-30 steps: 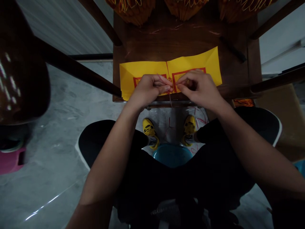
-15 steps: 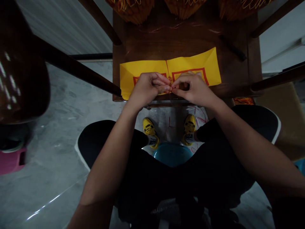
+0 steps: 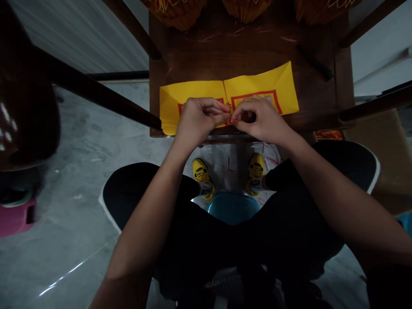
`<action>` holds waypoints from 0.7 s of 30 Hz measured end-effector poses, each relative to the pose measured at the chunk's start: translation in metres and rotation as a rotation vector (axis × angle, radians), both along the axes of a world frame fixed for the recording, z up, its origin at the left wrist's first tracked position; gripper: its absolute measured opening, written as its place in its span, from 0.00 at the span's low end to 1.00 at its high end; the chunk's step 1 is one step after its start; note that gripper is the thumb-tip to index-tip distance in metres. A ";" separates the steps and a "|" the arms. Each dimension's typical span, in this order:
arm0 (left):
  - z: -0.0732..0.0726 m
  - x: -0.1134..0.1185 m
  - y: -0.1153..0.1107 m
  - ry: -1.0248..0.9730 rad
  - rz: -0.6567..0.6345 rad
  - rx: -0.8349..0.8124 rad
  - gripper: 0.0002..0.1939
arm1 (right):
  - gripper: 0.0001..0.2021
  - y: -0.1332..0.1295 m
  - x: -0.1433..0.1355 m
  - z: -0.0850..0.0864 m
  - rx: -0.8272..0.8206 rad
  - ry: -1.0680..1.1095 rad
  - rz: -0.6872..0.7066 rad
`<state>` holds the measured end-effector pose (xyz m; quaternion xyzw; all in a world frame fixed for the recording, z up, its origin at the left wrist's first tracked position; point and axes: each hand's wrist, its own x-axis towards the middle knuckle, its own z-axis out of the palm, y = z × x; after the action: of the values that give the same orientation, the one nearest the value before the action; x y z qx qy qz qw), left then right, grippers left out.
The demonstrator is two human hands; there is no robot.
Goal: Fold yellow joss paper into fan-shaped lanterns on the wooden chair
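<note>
A stack of yellow paper (image 3: 193, 88) with red printed frames lies across the wooden seat before me, pinched in at its middle. Around that middle runs a thin red string (image 3: 224, 88). At the stack's near edge my left hand (image 3: 201, 116) is closed, thumb against fingers, with a bit of the string showing over its fingertips. My right hand (image 3: 257, 113) pinches the string right beside it, thumb and index finger forming a loop. The fingertips of both hands nearly touch, and they partly hide the string's ends and the red print.
Pleated orange-red paper bundles (image 3: 246, 10) sit at the far side of the seat. A dark stick-like thing (image 3: 313, 62) lies at its right. Wooden bars (image 3: 96, 92) flank the seat. Below are a blue stool (image 3: 233, 208) and red string scraps (image 3: 272, 159); a pink stool (image 3: 16, 219) stands left.
My left fingers have curled in and the thumb has closed against them, with red string now showing over the fingers. The right hand has barely moved. The view has shifted slightly.
</note>
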<state>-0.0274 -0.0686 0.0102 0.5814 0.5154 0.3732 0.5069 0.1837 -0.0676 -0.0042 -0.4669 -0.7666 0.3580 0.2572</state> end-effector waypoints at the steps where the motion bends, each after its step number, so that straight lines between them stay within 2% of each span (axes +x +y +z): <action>1: 0.000 0.001 0.000 -0.004 0.008 0.000 0.07 | 0.04 0.000 0.000 0.000 0.007 -0.001 -0.005; 8: -0.002 0.003 -0.001 -0.017 0.028 0.025 0.07 | 0.05 0.002 0.002 0.004 -0.027 0.036 -0.013; 15: -0.005 0.003 -0.001 -0.007 0.015 0.046 0.06 | 0.11 0.006 0.001 0.000 -0.071 0.087 -0.098; 21: -0.006 0.003 -0.001 -0.026 0.011 0.045 0.07 | 0.15 0.006 0.000 0.002 -0.113 0.099 -0.096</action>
<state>-0.0247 -0.0697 0.0041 0.5850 0.5032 0.3952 0.4983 0.1842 -0.0620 -0.0017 -0.4984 -0.7084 0.4105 0.2851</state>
